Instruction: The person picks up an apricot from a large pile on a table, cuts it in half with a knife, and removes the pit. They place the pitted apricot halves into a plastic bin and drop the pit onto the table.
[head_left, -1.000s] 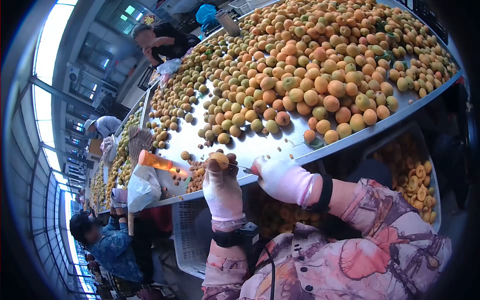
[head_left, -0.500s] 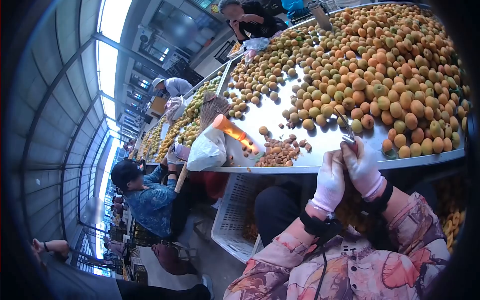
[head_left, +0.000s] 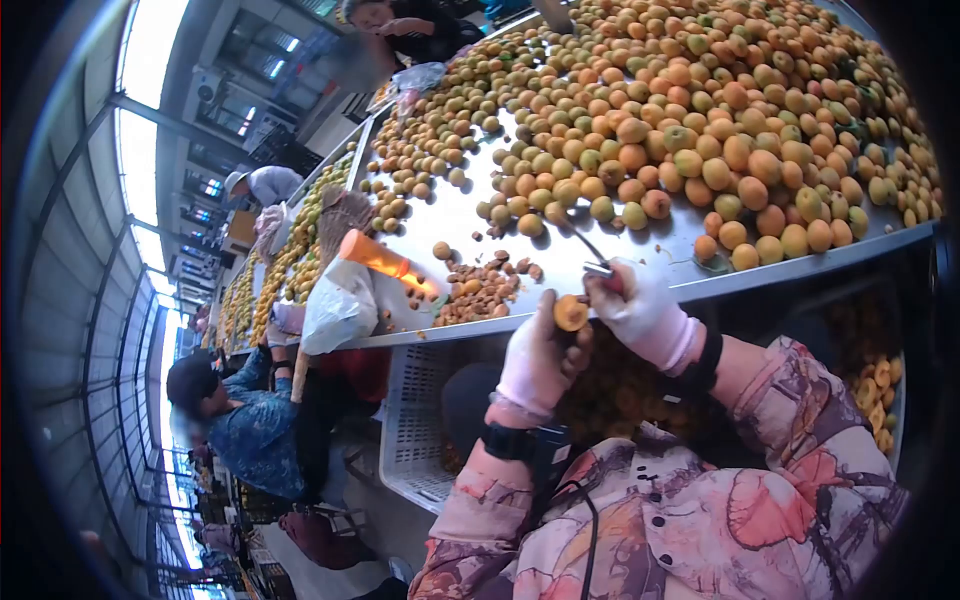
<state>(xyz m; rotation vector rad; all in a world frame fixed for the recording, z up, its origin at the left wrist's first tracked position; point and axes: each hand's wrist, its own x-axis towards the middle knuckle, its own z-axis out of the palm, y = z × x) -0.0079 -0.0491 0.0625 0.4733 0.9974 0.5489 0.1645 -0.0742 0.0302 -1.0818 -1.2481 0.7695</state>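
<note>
My left hand (head_left: 536, 352), in a white glove with dark-stained fingers, is closed around a cut apricot half (head_left: 571, 313) whose yellow inner side faces up. Close beside it, my gloved right hand (head_left: 645, 312) grips a small knife (head_left: 583, 240) with a thin, slightly curved blade pointing up toward the table; its handle is mostly hidden in the fingers. Beyond the hands, whole apricots (head_left: 735, 150) lie heaped on the metal table (head_left: 450, 210). A pile of brown apricot stones (head_left: 485, 290) is near the table's front edge, left of my hands.
An orange cylinder (head_left: 375, 257) and a white plastic bag (head_left: 338, 305) lie by a brush (head_left: 345, 215). Below the edge stand a white slatted crate (head_left: 410, 425) and a container of apricot halves (head_left: 878, 395). A co-worker in a blue patterned shirt (head_left: 255, 440) sits at left.
My hands, together before, have moved apart, and a cut apricot half now shows in the left one. The knife stays in my right hand. The whole view has shifted.
</note>
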